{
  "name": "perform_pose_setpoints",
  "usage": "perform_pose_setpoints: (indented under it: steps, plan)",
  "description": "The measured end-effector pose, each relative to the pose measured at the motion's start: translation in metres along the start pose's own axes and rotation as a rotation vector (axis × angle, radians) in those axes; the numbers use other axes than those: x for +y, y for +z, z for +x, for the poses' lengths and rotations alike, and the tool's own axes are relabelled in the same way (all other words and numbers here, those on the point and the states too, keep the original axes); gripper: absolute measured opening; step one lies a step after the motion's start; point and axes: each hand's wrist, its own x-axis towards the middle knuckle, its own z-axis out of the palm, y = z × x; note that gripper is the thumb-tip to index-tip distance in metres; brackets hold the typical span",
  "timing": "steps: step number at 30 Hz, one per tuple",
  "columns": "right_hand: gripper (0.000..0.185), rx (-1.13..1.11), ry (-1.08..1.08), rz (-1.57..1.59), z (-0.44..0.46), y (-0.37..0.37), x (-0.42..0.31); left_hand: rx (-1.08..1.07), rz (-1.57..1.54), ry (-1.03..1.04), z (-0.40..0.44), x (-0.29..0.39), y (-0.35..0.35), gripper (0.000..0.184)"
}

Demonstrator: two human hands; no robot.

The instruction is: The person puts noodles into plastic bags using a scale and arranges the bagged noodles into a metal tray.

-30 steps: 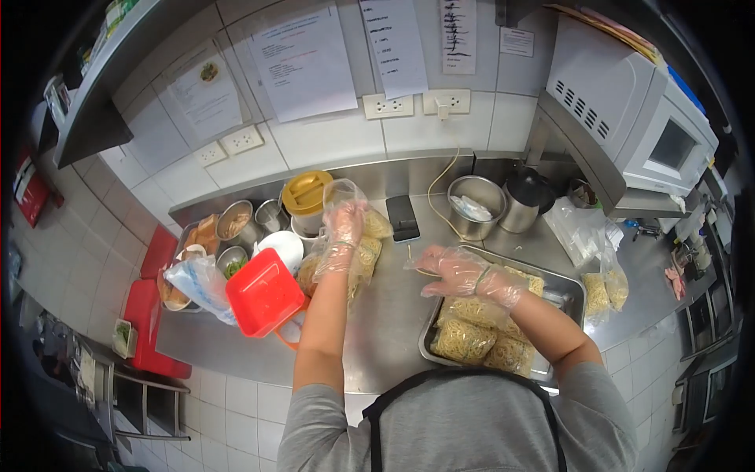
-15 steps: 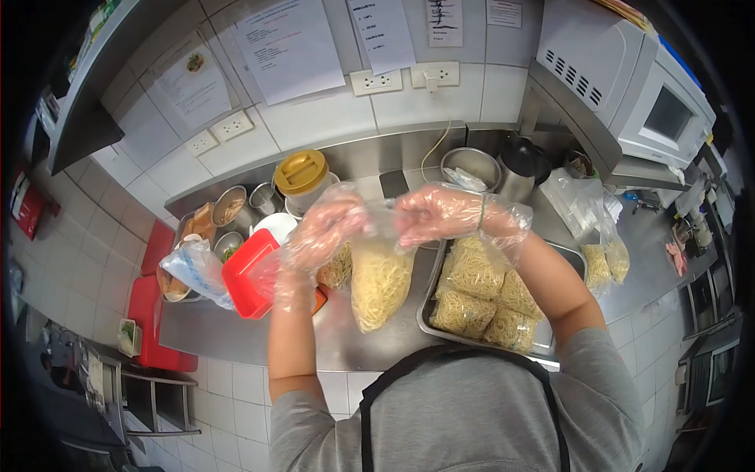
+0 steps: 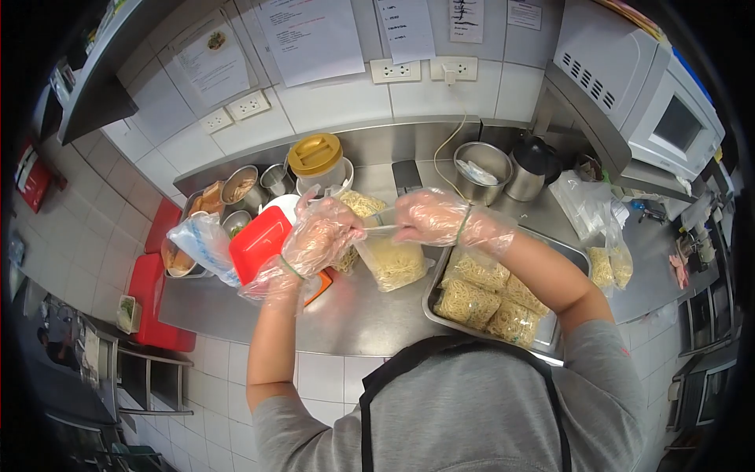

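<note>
Both hands wear clear plastic gloves. My left hand (image 3: 324, 230) and my right hand (image 3: 429, 215) pinch the top of a clear bag of noodles (image 3: 393, 261) from either side, its top edge stretched between them. The bag hangs in front of more bagged noodles (image 3: 363, 204). Right of it, a metal tray (image 3: 439, 313) holds several noodle bags (image 3: 469, 302). Left of my left hand is a red plastic container (image 3: 258, 242), with part of an orange-edged object (image 3: 318, 289) beneath my left wrist.
A gold-lidded tub (image 3: 315, 154), metal cups (image 3: 241, 186) and a plastic bag (image 3: 203, 240) stand back left. A metal bowl (image 3: 482, 175) and dark-topped jug (image 3: 532, 167) stand back right, below a microwave (image 3: 668, 126). More noodle bags (image 3: 601, 267) lie far right.
My left hand has brought a noodle bag forward from the pile. My right hand has left the tray and joined it at the bag's top. The bag's top is now pulled taut.
</note>
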Motion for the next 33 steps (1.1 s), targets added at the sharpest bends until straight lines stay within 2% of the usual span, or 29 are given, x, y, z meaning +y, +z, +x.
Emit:
perform_pose_setpoints:
  steps: [3,6,7,10,11,13,15,16,18,19,21,23,25,26,28,29,32,33]
  plan:
    - [0.030,-0.022,0.051,-0.067,-0.008,-0.009,0.005,0.005,0.031,0.014,0.001,0.004,-0.014,0.008]
    - [0.027,0.054,-0.041,-0.043,-0.019,0.001,0.015,-0.047,0.103,0.042,-0.011,0.000,-0.006,0.008]
    - [0.028,0.229,-0.144,0.027,-0.019,0.003,0.020,-0.069,0.132,0.056,-0.014,-0.001,-0.001,0.008]
    - [0.046,0.340,0.073,0.302,-0.026,0.007,0.027,-0.135,-0.043,-0.015,-0.021,-0.007,0.003,0.011]
    - [0.073,0.279,0.127,0.428,-0.023,0.027,0.029,-0.125,-0.053,-0.027,-0.023,-0.008,0.004,0.013]
    - [0.094,-0.047,0.398,0.502,-0.018,0.061,0.014,-0.102,-0.073,-0.046,-0.023,-0.009,0.008,0.016]
    - [0.082,-0.044,0.296,0.643,-0.009,0.116,0.012,-0.089,-0.111,-0.060,-0.022,-0.008,0.009,0.019]
    - [0.074,0.008,0.350,0.798,-0.004,0.135,0.010,-0.082,-0.128,-0.071,-0.023,-0.008,0.010,0.021]
    - [0.059,0.114,0.454,1.113,0.005,0.158,0.005,0.248,-0.283,-0.120,-0.034,-0.006,0.033,0.028]
    - [0.037,0.172,0.482,1.241,0.008,0.155,0.004,0.415,-0.357,-0.141,-0.040,-0.005,0.052,0.032]
    - [0.031,0.194,0.502,1.241,0.012,0.164,0.018,0.631,-0.515,-0.351,-0.051,0.011,0.110,0.041]
    - [0.028,0.204,0.506,1.233,0.014,0.165,0.024,0.619,-0.791,-0.498,-0.062,0.003,0.146,0.045]
    - [0.028,0.163,0.512,1.099,0.020,0.146,0.021,0.363,-1.175,-0.559,-0.069,-0.015,0.159,0.041]
    - [0.027,0.141,0.516,1.032,0.021,0.138,0.018,0.384,-1.125,-0.566,-0.068,-0.022,0.154,0.036]
    - [0.026,0.315,0.468,0.955,0.024,0.132,0.016,0.430,-1.024,-0.581,-0.060,-0.037,0.144,0.027]
    - [0.026,0.398,0.441,0.918,0.024,0.128,0.013,0.543,-1.045,-0.537,-0.053,-0.028,0.132,0.022]
    - [0.025,0.277,0.399,0.822,0.009,0.106,0.009,0.366,-0.861,-0.694,-0.062,-0.016,0.120,0.022]
    - [0.026,0.186,0.449,0.747,0.006,0.111,0.010,0.366,-0.811,-0.644,-0.067,-0.011,0.125,0.022]
